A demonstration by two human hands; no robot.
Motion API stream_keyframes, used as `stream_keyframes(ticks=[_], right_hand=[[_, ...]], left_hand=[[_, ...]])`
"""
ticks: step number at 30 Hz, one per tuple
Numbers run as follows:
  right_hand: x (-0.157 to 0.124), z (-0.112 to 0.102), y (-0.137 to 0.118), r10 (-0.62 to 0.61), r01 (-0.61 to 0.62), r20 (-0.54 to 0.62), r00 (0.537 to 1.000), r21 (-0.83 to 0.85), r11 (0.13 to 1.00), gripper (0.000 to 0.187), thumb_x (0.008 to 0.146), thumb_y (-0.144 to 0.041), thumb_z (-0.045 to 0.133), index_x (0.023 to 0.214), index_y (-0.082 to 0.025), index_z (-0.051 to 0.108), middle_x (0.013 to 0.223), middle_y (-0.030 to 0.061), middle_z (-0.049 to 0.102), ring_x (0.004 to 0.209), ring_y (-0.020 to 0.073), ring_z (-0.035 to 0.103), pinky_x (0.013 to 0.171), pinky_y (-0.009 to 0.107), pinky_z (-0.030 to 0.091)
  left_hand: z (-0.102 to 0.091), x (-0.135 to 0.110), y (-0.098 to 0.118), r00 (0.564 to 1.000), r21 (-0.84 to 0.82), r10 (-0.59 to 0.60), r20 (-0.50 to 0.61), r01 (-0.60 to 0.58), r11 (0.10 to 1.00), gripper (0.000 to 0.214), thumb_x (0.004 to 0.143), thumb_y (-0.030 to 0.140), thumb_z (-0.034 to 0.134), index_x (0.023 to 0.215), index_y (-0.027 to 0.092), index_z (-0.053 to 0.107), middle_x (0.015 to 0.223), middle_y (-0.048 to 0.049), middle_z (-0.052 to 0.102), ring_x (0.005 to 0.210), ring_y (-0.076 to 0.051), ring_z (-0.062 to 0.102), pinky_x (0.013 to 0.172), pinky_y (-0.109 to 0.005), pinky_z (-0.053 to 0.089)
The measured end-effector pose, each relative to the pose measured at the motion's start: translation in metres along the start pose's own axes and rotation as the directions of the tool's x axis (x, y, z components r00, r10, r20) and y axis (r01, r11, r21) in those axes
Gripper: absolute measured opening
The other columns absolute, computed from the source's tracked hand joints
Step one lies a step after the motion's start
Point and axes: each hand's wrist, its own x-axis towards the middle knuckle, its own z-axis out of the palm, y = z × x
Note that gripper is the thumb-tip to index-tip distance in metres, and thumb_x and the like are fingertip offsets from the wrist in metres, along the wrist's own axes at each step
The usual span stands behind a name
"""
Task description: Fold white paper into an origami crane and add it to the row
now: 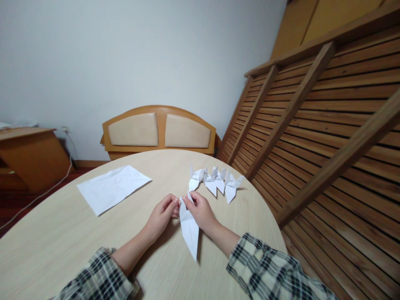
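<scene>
A partly folded white paper figure point(189, 230) lies on the round light-wood table point(62, 241), its long point toward me. My left hand point(162, 216) pinches its upper left tip. My right hand point(200, 211) pinches the upper right tip, fingers closed on the paper. Both sleeves are plaid. Three finished white folded paper figures point(215, 182) sit in a row just beyond my right hand. A flat creased white sheet of paper point(113, 187) lies to the left, apart from my hands.
A wooden headboard with two beige padded panels point(159, 130) stands behind the table. A slatted wooden frame point(318, 137) leans close along the table's right edge. A low wooden cabinet point(29, 156) and a cable are at far left.
</scene>
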Motion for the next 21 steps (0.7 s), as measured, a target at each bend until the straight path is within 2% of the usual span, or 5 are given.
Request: stream_keyframes(ticks=[6, 12, 16, 21], right_hand=[[-0.0004, 0.0001, -0.0015, 0.029, -0.029, 0.017, 0.999, 0.044, 0.999, 0.028, 0.083, -0.042, 0.057, 0.07, -0.019, 0.048, 0.065, -0.0027, 0.046, 0.062, 0.0128, 0.043, 0.057, 0.025, 0.035], [-0.0012, 0.0001, -0.0054, 0.053, -0.058, 0.064, 0.996, 0.08, 0.995, 0.034, 0.083, -0.05, 0.055, 0.073, -0.018, 0.052, 0.066, -0.0018, 0.048, 0.061, 0.0127, 0.044, 0.056, 0.025, 0.034], [-0.0012, 0.0004, -0.0025, 0.04, -0.042, 0.07, 0.997, 0.039, 0.998, 0.033, 0.081, -0.049, 0.059, 0.071, -0.018, 0.053, 0.065, -0.002, 0.049, 0.061, 0.0124, 0.043, 0.058, 0.025, 0.034], [-0.0027, 0.002, -0.0015, 0.015, -0.013, 0.088, 0.996, -0.018, 1.0, 0.028, 0.08, -0.041, 0.062, 0.067, -0.019, 0.05, 0.063, -0.003, 0.047, 0.059, 0.0116, 0.041, 0.056, 0.025, 0.033]], left_hand=[[-0.0006, -0.0004, 0.001, 0.998, 0.111, 0.056, 0.025, -0.058, 0.992, 0.03, 0.08, 0.046, 0.059, 0.07, 0.018, 0.057, 0.062, 0.0029, 0.052, 0.058, -0.014, 0.048, 0.057, -0.024, 0.04], [-0.0011, 0.0002, 0.0039, 0.99, 0.112, 0.074, -0.118, -0.06, 0.992, 0.029, 0.082, 0.046, 0.056, 0.071, 0.019, 0.056, 0.062, 0.0036, 0.051, 0.058, -0.013, 0.049, 0.055, -0.024, 0.04], [-0.0044, 0.0017, 0.0033, 0.97, 0.126, 0.107, -0.218, -0.081, 0.989, 0.031, 0.083, 0.047, 0.054, 0.067, 0.02, 0.052, 0.058, 0.0044, 0.048, 0.056, -0.014, 0.046, 0.055, -0.025, 0.039], [-0.0073, 0.0034, 0.0003, 0.966, 0.107, 0.084, -0.246, -0.059, 0.993, 0.034, 0.083, 0.049, 0.054, 0.065, 0.021, 0.051, 0.056, 0.0051, 0.045, 0.054, -0.014, 0.044, 0.053, -0.025, 0.037]])
